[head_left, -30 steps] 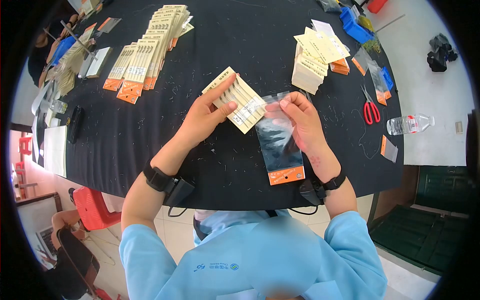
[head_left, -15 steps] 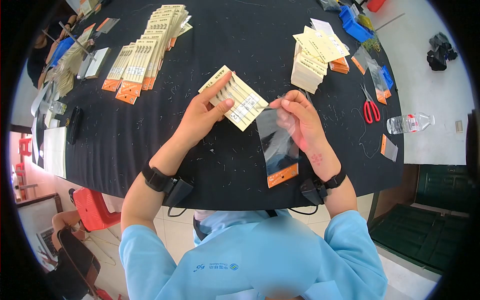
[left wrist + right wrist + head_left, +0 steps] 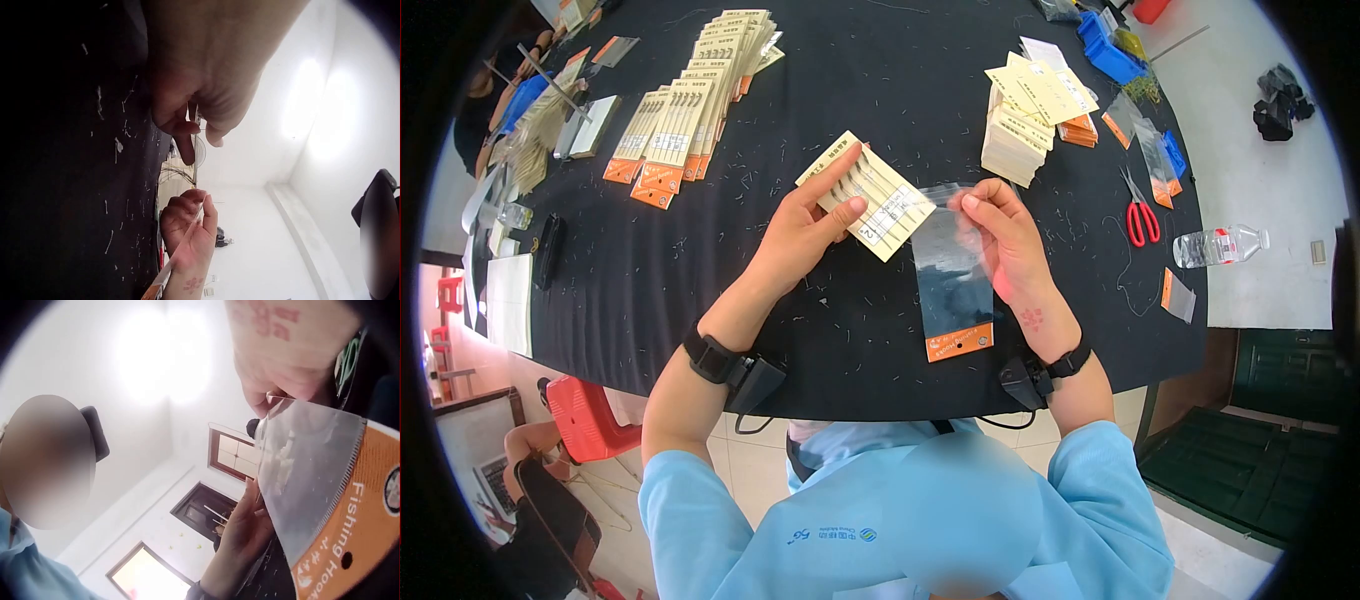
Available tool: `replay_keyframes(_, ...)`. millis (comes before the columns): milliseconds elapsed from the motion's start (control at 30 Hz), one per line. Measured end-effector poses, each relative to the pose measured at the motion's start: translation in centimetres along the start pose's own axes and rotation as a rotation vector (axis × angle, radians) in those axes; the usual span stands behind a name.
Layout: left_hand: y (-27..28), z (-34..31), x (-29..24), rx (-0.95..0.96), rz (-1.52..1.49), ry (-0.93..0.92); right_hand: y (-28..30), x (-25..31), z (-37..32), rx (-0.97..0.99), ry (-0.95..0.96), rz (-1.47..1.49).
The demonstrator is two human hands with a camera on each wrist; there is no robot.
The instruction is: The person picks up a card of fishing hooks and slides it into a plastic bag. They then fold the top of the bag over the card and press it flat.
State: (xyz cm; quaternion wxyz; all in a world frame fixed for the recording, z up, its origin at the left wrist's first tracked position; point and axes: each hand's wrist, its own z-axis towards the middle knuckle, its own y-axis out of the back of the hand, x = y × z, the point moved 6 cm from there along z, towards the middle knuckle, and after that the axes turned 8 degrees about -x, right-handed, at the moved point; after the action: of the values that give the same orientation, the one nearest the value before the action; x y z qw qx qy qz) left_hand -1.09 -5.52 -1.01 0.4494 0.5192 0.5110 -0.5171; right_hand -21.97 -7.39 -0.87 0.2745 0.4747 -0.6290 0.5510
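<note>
My left hand (image 3: 802, 232) holds a cream card (image 3: 890, 212) of fishing hooks, thumb across its face and index finger along the upper part. Dark lines run side by side down the card, and a printed white label shows near its lower right. To the right, my right hand (image 3: 1010, 240) pinches the upper end of a clear plastic bag (image 3: 952, 285). The bag hangs toward me, its orange strip (image 3: 356, 519) printed "Fishing Hooks" in the right wrist view. In the head view the card's right corner overlaps the bag's upper edge.
Packed hook cards (image 3: 680, 125) lie in overlapping rows at back left. A stack of cream cards (image 3: 1013, 145) stands at back right, near a blue basket (image 3: 1110, 52). Red-handled scissors (image 3: 1142, 222) and a water bottle (image 3: 1222, 247) lie on the right. Thread scraps dot the black cloth.
The card has shifted slightly up and left in my left hand. The bag's orange end has swung left, and its upper edge has moved against the card's corner in view.
</note>
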Motion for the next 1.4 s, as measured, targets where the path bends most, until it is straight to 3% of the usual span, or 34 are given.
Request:
replay_keyframes(433,-0.08,0.06,0.13,0.01,-0.028,0.015,-0.21,-0.07,-0.02,0.037,0.011,0.049)
replay_keyframes(800,0.01,0.1,0.15,-0.001,-0.011,0.015,-0.19,0.22,-0.19,-0.011,0.082,-0.11)
replay_keyframes(1400,0.06,0.01,-0.03,-0.03,0.02,0.002,-0.67,0.14,-0.74,-0.013,0.036,-0.189)
